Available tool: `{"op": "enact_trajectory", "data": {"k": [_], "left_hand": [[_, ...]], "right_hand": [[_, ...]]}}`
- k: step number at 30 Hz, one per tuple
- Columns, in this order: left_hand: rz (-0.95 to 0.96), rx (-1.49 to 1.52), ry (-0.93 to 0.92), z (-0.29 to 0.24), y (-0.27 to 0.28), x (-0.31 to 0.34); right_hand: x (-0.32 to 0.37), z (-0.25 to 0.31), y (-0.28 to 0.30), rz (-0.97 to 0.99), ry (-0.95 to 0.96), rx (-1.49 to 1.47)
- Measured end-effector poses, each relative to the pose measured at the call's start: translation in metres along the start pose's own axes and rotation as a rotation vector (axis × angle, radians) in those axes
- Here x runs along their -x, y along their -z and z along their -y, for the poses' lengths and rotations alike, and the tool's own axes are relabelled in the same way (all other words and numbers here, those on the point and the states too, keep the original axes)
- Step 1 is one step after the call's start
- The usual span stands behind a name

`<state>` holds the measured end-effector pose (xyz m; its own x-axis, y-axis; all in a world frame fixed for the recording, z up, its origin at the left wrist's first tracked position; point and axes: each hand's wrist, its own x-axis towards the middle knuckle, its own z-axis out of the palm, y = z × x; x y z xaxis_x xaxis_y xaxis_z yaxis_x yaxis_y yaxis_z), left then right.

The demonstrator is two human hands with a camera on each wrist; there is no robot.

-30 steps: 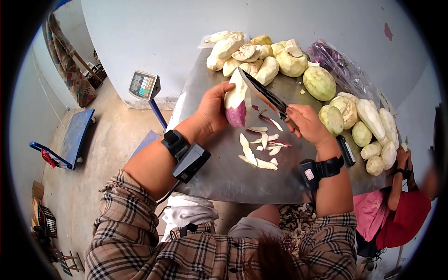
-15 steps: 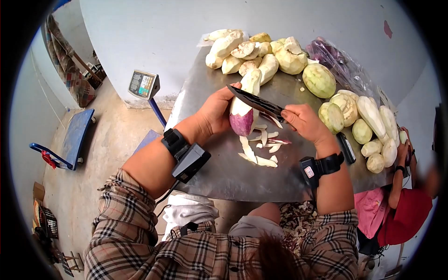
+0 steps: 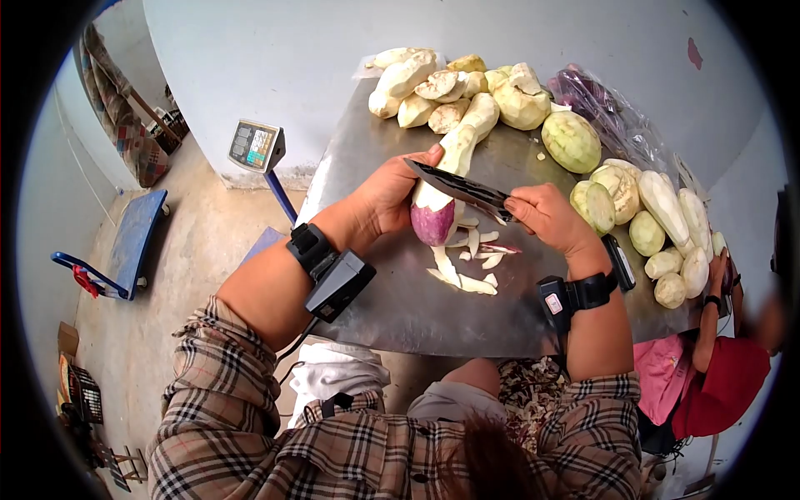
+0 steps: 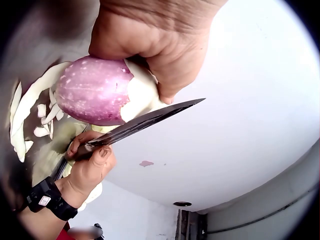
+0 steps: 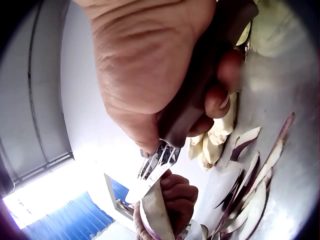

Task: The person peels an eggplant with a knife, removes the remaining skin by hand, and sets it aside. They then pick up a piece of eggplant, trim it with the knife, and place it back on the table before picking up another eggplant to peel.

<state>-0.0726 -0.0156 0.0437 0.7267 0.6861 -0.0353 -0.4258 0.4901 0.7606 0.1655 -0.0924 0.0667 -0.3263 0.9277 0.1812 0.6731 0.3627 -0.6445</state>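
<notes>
The right hand [image 5: 145,65] fills the upper middle, its fingers curled round the dark handle of a knife [image 5: 192,95], which slants from the upper right down to the centre. The blade, streaked pale, points to the lower left and overlaps an eggplant [image 5: 159,215] at bottom centre, pale with a purple edge; whether they touch is unclear. The left hand [image 5: 179,197] grips the eggplant. Right of centre lie pale vegetables [image 5: 212,145]. Purple-edged peels [image 5: 257,202] lie on the shiny table [image 5: 295,90] at lower right. Blue sheeting [image 5: 75,220] shows lower left.
</notes>
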Motion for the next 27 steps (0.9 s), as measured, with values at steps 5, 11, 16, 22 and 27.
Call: {"op": "enact_trajectory", "data": {"k": [5, 11, 16, 22, 27], "left_hand": [[0.015, 0.012, 0.037, 0.005, 0.004, -0.004], [0.007, -0.002, 0.025, 0.001, 0.006, -0.004], [-0.043, 0.03, 0.002, -0.006, 0.003, -0.002], [0.016, 0.052, 0.075, 0.005, 0.011, -0.01], [0.035, 0.079, 0.065, -0.002, 0.012, -0.006]], "right_hand": [[-0.001, 0.002, -0.004, 0.023, 0.05, 0.024], [-0.001, 0.003, -0.004, 0.071, -0.004, -0.038], [-0.001, 0.0, 0.0, 0.064, 0.036, 0.07], [-0.004, 0.008, -0.009, 0.05, 0.074, 0.137], [-0.002, 0.005, -0.007, 0.113, 0.003, 0.011]]}}
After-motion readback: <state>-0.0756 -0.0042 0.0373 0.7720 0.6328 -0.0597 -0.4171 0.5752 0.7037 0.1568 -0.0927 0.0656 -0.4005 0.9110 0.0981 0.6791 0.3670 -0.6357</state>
